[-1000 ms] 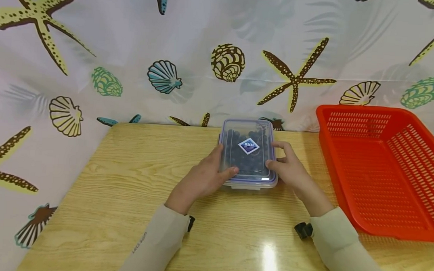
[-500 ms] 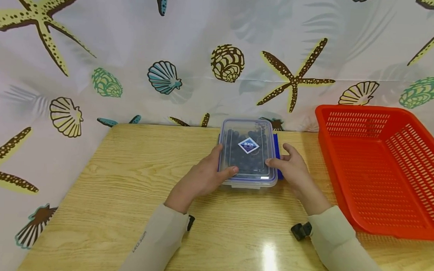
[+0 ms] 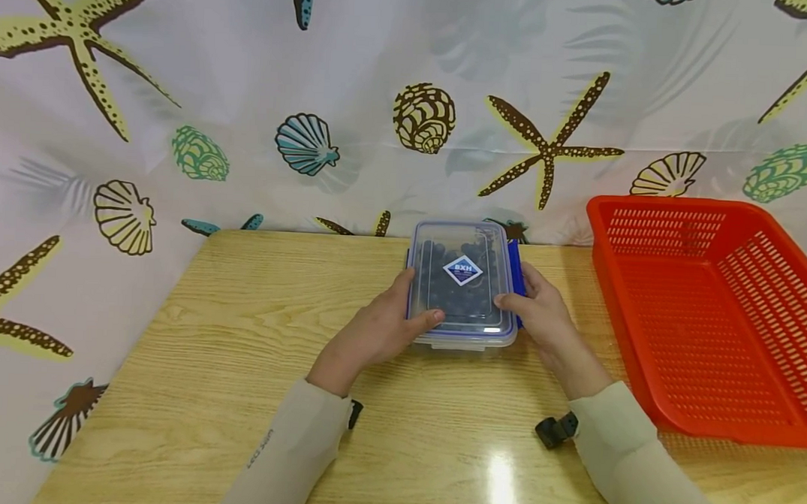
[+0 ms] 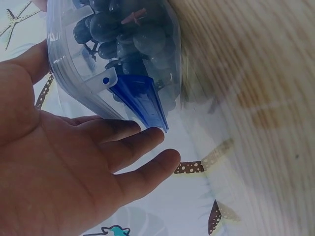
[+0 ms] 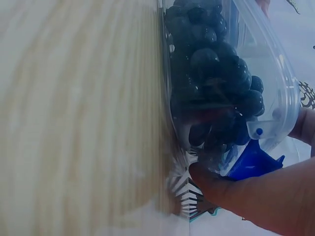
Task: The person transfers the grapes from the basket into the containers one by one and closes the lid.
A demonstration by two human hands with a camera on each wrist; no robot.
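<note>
A clear food container [image 3: 469,307] with a blue-edged lid stands on the wooden table. Dark grapes [image 5: 216,64] show through its wall. The lid bears a diamond-shaped label [image 3: 463,270]. My left hand [image 3: 377,329] steadies the container's left side, thumb on the lid; in the left wrist view its fingers stretch out near the slanted blue left latch [image 4: 140,98]. My right hand [image 3: 546,314] holds the right side, thumb on the lid edge and fingers against the right latch [image 5: 253,162], which slants away from the wall. Some of the right fingers are hidden behind the container.
A red perforated basket [image 3: 633,337] stands on the table to the right of the container. Behind the table hangs a white curtain [image 3: 371,55] printed with starfish and shells. The wooden table [image 3: 236,365] extends to the left and front.
The blue right latch has swung outward from the container's side. My right fingers have moved off the side and back against the latch. The left hand and container have stayed put.
</note>
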